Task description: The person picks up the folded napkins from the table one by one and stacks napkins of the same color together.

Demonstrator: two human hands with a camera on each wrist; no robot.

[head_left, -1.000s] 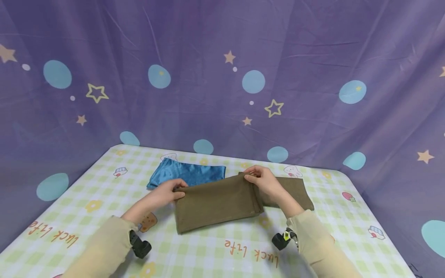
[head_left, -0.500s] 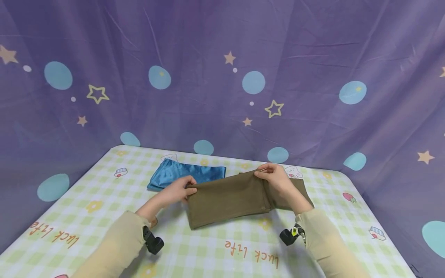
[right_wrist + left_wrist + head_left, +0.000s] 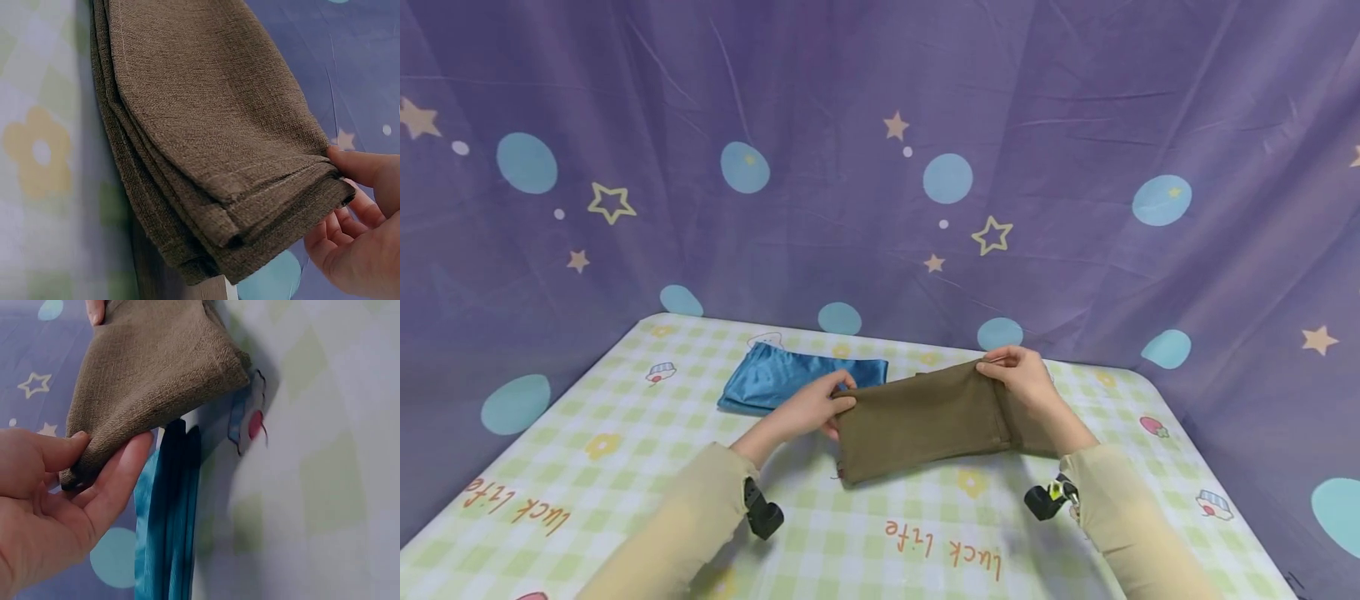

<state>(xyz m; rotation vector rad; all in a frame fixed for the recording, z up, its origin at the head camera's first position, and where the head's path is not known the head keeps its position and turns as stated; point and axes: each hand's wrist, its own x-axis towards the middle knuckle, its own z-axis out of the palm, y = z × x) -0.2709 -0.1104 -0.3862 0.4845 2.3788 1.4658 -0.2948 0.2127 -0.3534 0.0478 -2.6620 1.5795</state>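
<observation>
Brown folded cloth (image 3: 919, 425) hangs pinched by both hands (image 3: 807, 409) (image 3: 1028, 383), near blue cloth (image 3: 790, 377)

Soft shadows fall on the tablecloth (image 3: 820, 542); wrist views look dimmer.

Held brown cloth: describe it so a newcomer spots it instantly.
On the checked table, find the glossy blue cloth. Nearer and to its right, the left hand and right hand pinch the folded brown cloth along its top edge. Only it is held; the other brown cloth lies behind.
</observation>
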